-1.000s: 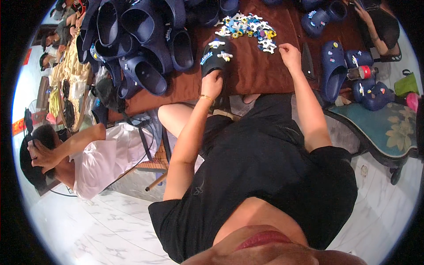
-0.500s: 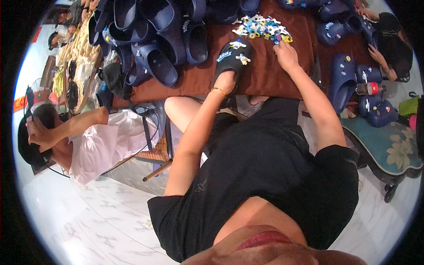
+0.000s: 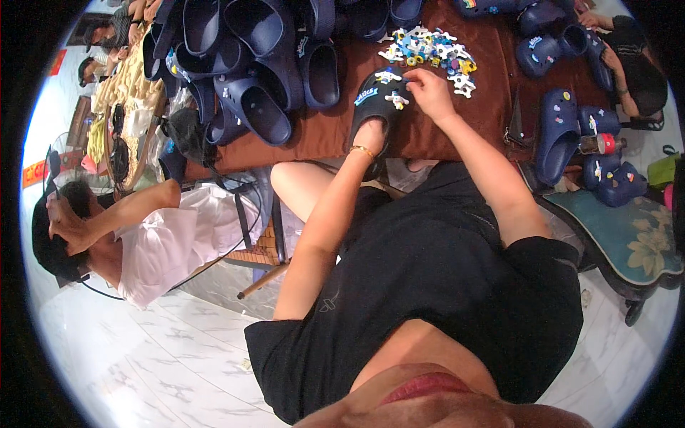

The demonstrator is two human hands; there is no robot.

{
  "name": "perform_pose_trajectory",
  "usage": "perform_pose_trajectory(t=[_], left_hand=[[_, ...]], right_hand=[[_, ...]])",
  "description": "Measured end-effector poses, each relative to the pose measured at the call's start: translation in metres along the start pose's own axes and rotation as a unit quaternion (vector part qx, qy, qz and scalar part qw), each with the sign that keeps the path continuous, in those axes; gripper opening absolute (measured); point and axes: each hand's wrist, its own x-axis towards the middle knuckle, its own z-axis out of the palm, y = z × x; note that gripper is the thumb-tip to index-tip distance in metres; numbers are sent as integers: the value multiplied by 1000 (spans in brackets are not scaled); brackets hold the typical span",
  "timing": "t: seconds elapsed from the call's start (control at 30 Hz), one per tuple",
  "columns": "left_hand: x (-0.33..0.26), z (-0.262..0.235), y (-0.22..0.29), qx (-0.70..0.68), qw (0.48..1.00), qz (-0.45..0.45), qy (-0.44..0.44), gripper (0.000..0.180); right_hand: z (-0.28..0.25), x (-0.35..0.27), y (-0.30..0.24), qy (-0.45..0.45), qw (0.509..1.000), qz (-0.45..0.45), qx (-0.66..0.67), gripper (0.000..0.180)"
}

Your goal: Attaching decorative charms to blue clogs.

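My left hand (image 3: 372, 134) is pushed into the opening of a dark clog (image 3: 371, 107), which hides its fingers; the clog sits over it with the toe pointing away from me. Two white-and-blue character charms and a blue lettered banner charm (image 3: 366, 96) are fixed to the clog's top. At the right side of the toe, my right hand (image 3: 432, 95) is closed in a pinch. A small bluish shoe charm (image 3: 408, 80) shows at its fingertips, partly hidden. Just beyond lies a pile of loose white, blue and yellow charms (image 3: 428, 48).
Many navy clogs (image 3: 257, 107) are heaped on the brown cloth (image 3: 314, 132) at left. More decorated clogs (image 3: 556, 135) lie at right, near a bottle with a red label (image 3: 606, 143). A person in white (image 3: 193, 221) sits at left; another's hands hold a clog at far right.
My right hand has moved from the charm pile left and nearer, to the side of the clog's toe. My left hand remains inside the clog.
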Motion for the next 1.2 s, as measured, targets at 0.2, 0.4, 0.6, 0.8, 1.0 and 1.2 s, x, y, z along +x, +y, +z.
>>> perform_pose_trajectory(t=[0.2, 0.4, 0.6, 0.8, 1.0, 1.2], left_hand=[[4, 5, 1, -13, 999, 22, 41, 33], [4, 8, -10, -17, 999, 46, 2, 47], [-3, 5, -7, -16, 995, 61, 73, 27], [1, 0, 1, 2, 986, -115, -122, 21], [6, -5, 4, 15, 988, -97, -123, 18], [-1, 4, -3, -23, 997, -61, -43, 20]], right_hand=[[12, -12, -5, 29, 984, -143, -104, 9], [9, -28, -18, -8, 961, -182, -206, 26], [4, -13, -28, -60, 970, -138, -192, 21], [4, 40, 1, -269, 957, 46, -100, 12], [5, 61, -6, -329, 920, 197, -83, 15], [11, 47, -18, -317, 912, 222, -138, 19]])
